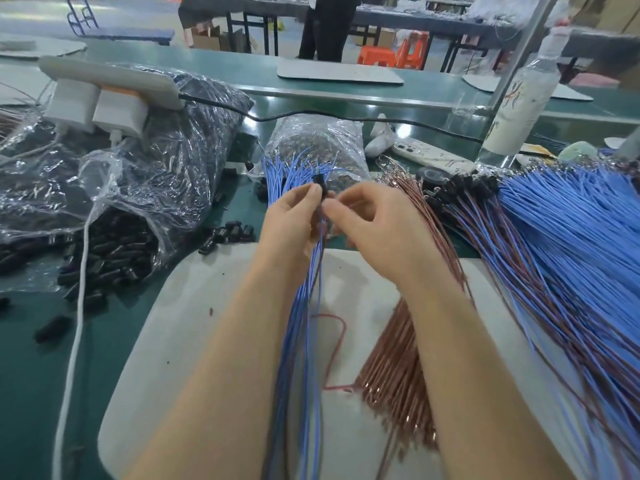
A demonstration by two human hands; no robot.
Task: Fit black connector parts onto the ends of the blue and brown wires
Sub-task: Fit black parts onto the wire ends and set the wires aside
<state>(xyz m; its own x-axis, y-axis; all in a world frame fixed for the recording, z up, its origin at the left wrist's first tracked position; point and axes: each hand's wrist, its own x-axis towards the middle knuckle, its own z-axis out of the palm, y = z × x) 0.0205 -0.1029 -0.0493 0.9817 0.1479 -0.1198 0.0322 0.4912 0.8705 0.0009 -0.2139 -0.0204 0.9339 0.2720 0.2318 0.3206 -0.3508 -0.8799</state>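
My left hand grips a bundle of blue wires and holds a small black connector part at its fingertips above the bundle. My right hand pinches a thin wire just under that connector. A bundle of brown wires lies on the white mat under my right forearm. Loose black connector parts lie on the green table by the mat's far edge.
Open plastic bags of black connector parts sit at the left. A heap of blue and brown wires with fitted connectors fills the right. A white cable, a phone, a tape roll and a bottle are nearby.
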